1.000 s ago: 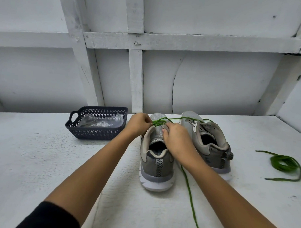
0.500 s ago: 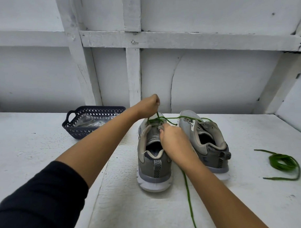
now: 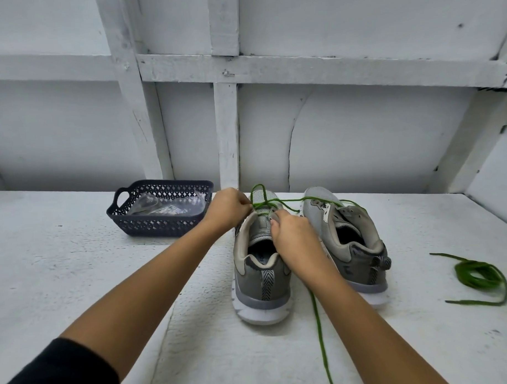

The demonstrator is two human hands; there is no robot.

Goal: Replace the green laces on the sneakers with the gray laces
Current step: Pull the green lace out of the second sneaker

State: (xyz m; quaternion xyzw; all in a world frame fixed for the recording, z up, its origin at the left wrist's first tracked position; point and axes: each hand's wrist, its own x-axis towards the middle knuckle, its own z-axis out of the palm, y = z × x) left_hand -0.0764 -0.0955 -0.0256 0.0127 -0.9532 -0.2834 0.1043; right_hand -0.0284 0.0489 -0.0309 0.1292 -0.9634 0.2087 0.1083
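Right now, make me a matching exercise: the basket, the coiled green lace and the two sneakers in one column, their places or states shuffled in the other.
1 basket
2 coiled green lace
3 left sneaker
4 right sneaker

A loose on the table, far right
B left hand pinches its threaded lace, right hand grips it
C holds a clear bag
D between the other sneaker and the coil

Pairs: 1-C, 2-A, 3-B, 4-D

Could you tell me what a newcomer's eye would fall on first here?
The bright green lace, pinched by the left hand with the right hand beside it, over the nearer gray sneaker at centre. A second green lace lies coiled at the right, a dark basket at the back left.
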